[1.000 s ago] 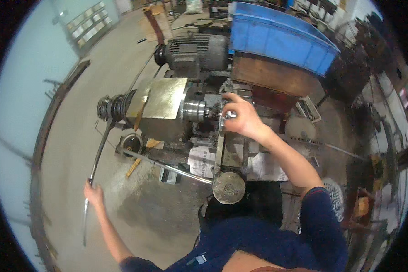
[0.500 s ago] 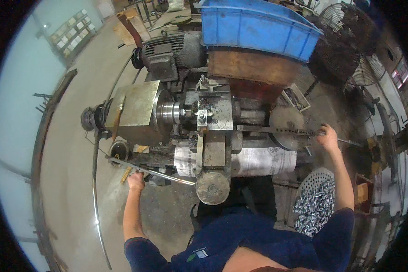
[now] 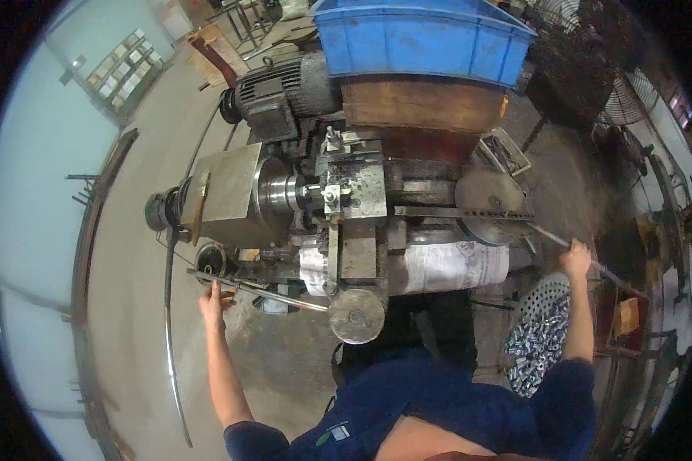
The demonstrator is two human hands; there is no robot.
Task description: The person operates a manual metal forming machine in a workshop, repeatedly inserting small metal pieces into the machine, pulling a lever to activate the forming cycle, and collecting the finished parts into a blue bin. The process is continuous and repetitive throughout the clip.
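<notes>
Head view: your left hand (image 3: 214, 296) grips the thin steel rod (image 3: 257, 290) at the grey lathe's (image 3: 315, 200) front-left corner; right hand (image 3: 574, 259) clenches the long lever bar (image 3: 592, 265) at its right end. Rod could whip if spun.

Both arms are spread wide, bare from the elbow down, with dark blue sleeves covering the upper arms. The left forearm runs up and slightly outward from the lower middle of the view, nearly straight. The left hand (image 3: 213, 298) sits at the end of it, back toward the head camera, fingers curled forward and closed around something slim; the grip looks firm, though the fingertips themselves are hidden. The right arm is bent at the elbow, its forearm rising almost vertically. The right hand (image 3: 575, 257) is clenched in a fist-like grip, knuckles upward, wrist straight and level with the forearm.
</notes>
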